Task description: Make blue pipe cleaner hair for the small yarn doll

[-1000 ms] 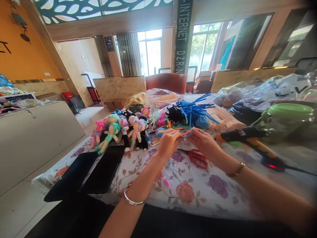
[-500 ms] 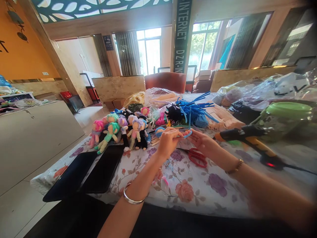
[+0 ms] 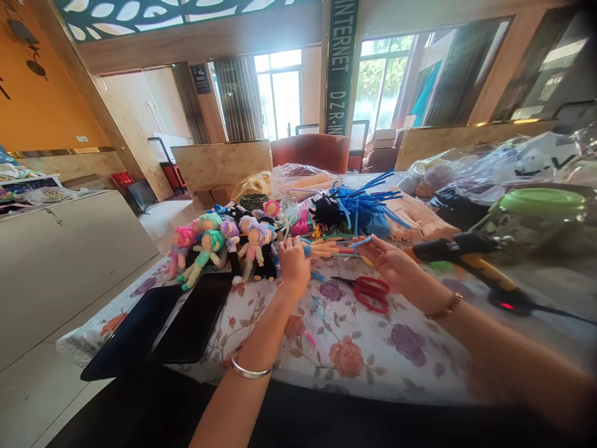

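Observation:
My left hand [image 3: 295, 264] curls its fingers over a blue and peach pipe-cleaner piece [image 3: 323, 248] that lies or is lifted just off the table; most of its blue end is hidden by the fingers. My right hand [image 3: 389, 267] pinches a bent blue pipe cleaner [image 3: 361, 242] between thumb and fingers, one length of it standing upright. Below and between the hands, red-handled scissors [image 3: 370, 294] rest on the floral tablecloth [image 3: 347, 358]. A bundle of blue pipe cleaners [image 3: 368, 202] lies behind the hands.
Several pipe-cleaner dolls [image 3: 209, 246] with coloured hair cluster on the left. Two dark flat trays or panels [image 3: 193, 320] lie at the table's front left. A black and orange glue gun [image 3: 471, 261] with a lit red light is on the right, near a green-lidded container [image 3: 541, 208].
My left hand has left the blue pipe cleaner and moved left onto the blue and peach piece. My right hand keeps the pipe cleaner, shifted slightly right.

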`<state>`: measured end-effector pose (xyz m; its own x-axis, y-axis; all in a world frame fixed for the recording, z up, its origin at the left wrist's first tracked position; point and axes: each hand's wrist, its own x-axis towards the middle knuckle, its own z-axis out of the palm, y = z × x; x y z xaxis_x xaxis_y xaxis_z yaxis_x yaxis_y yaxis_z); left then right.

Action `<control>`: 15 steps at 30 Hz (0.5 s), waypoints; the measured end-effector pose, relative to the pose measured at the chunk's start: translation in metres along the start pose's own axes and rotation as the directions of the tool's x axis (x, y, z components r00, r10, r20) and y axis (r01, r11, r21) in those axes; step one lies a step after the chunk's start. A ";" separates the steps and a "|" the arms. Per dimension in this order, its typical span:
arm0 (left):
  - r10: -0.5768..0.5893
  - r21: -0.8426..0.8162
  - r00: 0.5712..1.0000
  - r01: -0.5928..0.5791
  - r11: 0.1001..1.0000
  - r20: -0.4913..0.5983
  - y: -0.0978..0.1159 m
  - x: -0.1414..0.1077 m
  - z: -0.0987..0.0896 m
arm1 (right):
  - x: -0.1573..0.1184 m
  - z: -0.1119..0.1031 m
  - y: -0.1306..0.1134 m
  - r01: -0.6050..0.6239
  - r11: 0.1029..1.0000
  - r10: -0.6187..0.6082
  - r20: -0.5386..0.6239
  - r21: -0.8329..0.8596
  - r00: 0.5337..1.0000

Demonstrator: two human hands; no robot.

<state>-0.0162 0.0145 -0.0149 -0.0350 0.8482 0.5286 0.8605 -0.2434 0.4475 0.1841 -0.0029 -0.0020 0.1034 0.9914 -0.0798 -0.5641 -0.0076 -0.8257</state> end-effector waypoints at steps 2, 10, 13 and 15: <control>-0.006 0.017 0.999 0.006 1.000 0.037 -0.005 0.002 0.002 | -0.001 0.000 0.000 0.005 1.000 -0.005 0.017 -0.008 1.000; -0.020 -0.052 1.000 0.020 0.998 -0.007 -0.017 0.007 0.014 | 0.004 -0.013 -0.001 0.547 0.480 -0.236 0.499 -0.686 0.834; -0.027 -0.118 0.997 0.018 0.993 -0.070 -0.012 0.009 0.011 | 0.011 -0.021 0.006 0.667 0.255 -0.154 0.652 -0.700 0.743; -0.015 -0.177 0.995 -0.003 0.984 -0.100 -0.007 0.009 0.006 | 0.014 -0.025 0.010 0.709 0.196 -0.081 0.709 -0.677 0.700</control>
<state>-0.0190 0.0269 -0.0174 -0.0983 0.8006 0.5910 0.7569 -0.3255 0.5668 0.2003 0.0073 -0.0251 -0.4629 0.7873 0.4073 0.5176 0.6131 -0.5968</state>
